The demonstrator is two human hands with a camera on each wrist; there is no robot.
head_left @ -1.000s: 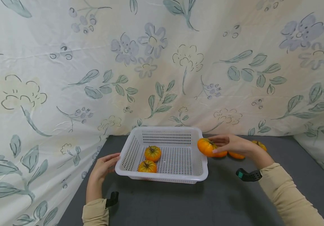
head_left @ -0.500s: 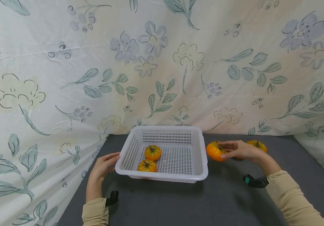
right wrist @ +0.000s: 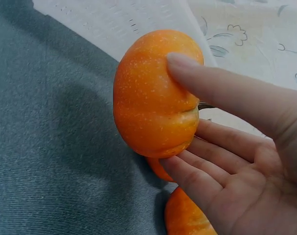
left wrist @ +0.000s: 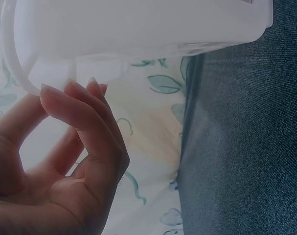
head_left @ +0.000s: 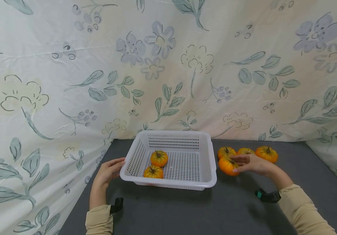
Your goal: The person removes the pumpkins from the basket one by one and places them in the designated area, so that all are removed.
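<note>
A white slotted plastic basket (head_left: 183,187) sits on the dark table, with one small pumpkin (head_left: 159,158) and another pumpkin (head_left: 153,172) in its left part. My left hand (head_left: 108,173) pinches the basket's left rim between thumb and fingertips, as the left wrist view shows. To the right of the basket, my right hand (head_left: 255,164) holds an orange pumpkin (right wrist: 155,93), thumb on one side and fingers on the other. A shadow lies on the cloth beside this pumpkin; whether it touches the table I cannot tell. Its stem points towards the palm.
Behind the right hand, along the back of the table, lie a pumpkin (head_left: 226,152), a partly hidden pumpkin (head_left: 246,151) and a third pumpkin (head_left: 266,153) farther right. A floral curtain (head_left: 168,81) hangs close behind the table (head_left: 186,212).
My right hand has carried its pumpkin from the basket's right rim to the right and slightly nearer, uncovering the pumpkins behind. The left hand and basket have stayed put.
</note>
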